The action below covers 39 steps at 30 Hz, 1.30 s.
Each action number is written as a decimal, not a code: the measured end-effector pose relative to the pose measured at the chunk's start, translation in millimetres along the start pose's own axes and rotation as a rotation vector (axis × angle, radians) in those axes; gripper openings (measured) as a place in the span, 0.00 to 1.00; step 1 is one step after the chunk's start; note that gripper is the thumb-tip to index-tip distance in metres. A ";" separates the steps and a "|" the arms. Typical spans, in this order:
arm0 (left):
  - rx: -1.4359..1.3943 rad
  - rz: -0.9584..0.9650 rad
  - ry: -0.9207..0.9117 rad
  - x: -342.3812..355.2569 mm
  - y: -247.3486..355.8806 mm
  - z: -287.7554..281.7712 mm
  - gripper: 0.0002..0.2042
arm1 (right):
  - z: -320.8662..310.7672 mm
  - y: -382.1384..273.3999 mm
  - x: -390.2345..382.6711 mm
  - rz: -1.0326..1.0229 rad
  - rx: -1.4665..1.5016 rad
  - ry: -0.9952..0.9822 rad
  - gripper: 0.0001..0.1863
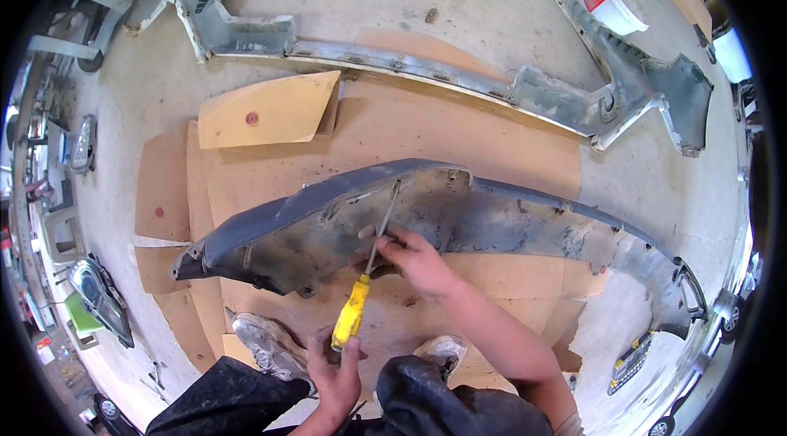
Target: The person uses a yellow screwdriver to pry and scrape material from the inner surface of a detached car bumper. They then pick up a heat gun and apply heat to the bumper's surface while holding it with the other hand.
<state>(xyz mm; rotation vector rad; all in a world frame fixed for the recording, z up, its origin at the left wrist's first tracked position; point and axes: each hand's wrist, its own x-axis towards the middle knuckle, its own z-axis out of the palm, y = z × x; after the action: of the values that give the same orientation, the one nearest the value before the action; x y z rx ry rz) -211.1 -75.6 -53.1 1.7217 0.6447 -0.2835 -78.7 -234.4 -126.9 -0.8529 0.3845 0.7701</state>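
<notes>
- Floor [500,2]: pale, stained; spreads under everything.
- Cardboard [467,120]: brown, flattened; lies on floor in the middle, beneath near panel.
- Far panel [393,65]: long, grey, cut-out shape; stretches across the top, along cardboard's far edge.
- Near panel [484,219]: long, curved, dark-edged; lies mostly on cardboard, in front of the person, with dirty, smeared face up; reaches past cardboard at right end.
- Flap [266,112]: cardboard, with round reddish mark; sits beyond near panel, left of centre.
- Bucket [619,6]: white, red label; stands just beside far panel's right end.
- Lamp [100,301]: clear and dark; lies on floor, far left.
- Shoes [269,344]: pale, dirty; show near cardboard's lower part.
- Right hand [416,262]: over near panel; fingers closed around shaft of screwdriver.
- Left hand [334,374]: lower, between knees; fingers curled narrow at butt of screwdriver handle.
- Screwdriver [352,313]: yellow handle, long metal shaft; slants up over near panel, held in both hands; cannot tell if tip touches.
</notes>
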 end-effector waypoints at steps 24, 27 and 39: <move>-0.789 -0.763 -0.299 16.4 -2.4 -18.8 0.24 | -4.3 -12.8 8.0 -0.025 -0.009 0.030 0.14; -0.581 -0.729 -0.132 11.0 0.2 -4.0 0.26 | -6.5 -11.8 7.1 0.023 0.163 -0.015 0.14; -0.466 -0.510 -0.146 -2.1 5.1 -0.9 0.17 | 6.8 -24.2 4.2 0.022 -0.390 0.244 0.13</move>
<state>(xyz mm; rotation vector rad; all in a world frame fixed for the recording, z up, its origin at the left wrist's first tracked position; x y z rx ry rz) -210.1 -76.1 -47.6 1.0652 0.9532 -0.5602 -58.0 -237.3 -112.4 -1.3177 0.4682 0.7758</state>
